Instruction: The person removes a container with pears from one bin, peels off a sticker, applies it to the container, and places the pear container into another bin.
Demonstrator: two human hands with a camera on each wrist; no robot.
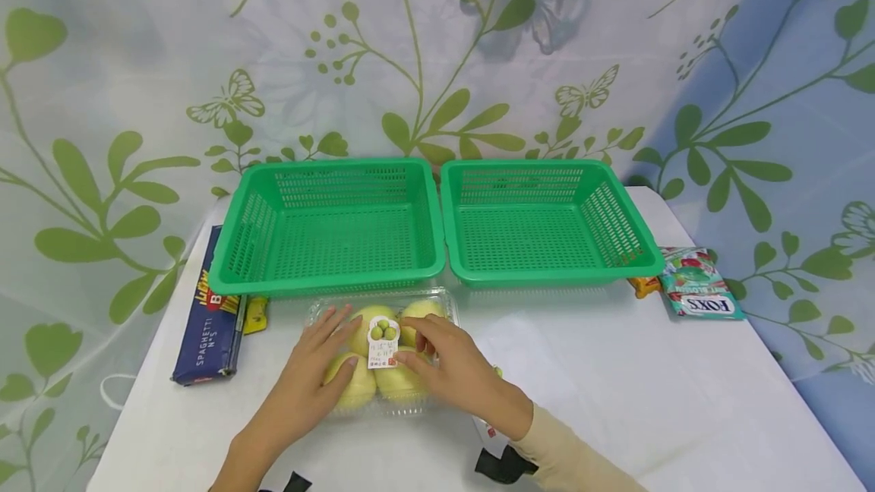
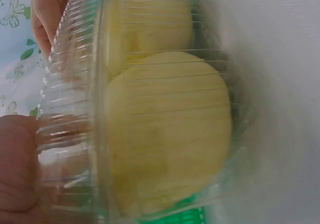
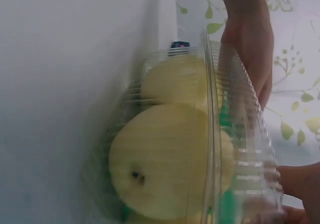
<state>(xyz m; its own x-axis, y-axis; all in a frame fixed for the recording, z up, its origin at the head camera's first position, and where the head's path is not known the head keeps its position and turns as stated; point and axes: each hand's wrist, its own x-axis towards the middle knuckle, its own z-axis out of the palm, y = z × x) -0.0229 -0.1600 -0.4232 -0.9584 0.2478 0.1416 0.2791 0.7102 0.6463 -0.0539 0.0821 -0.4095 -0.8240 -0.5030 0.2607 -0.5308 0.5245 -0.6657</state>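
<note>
**Hands on a clamshell of yellow fruit**

Both hands are resting on top of a clear plastic clamshell (image 1: 383,348) with four pale yellow fruits (image 1: 355,386) inside. It sits on the white table (image 1: 615,401), right in front of the two green baskets (image 1: 328,222), nearer the left one. The left hand (image 1: 321,370) lies flat on the lid with fingers spread and straight. The right hand (image 1: 447,363) is on the other side, fingertips touching the lid by the little white label (image 1: 383,342), fingers slightly bent, not really gripping. Off to the left there's a blue spaghetti box (image 1: 208,321), and on the right a candy bag (image 1: 700,287). The wrist views just show the fruit up close through the ribbed plastic.
</note>
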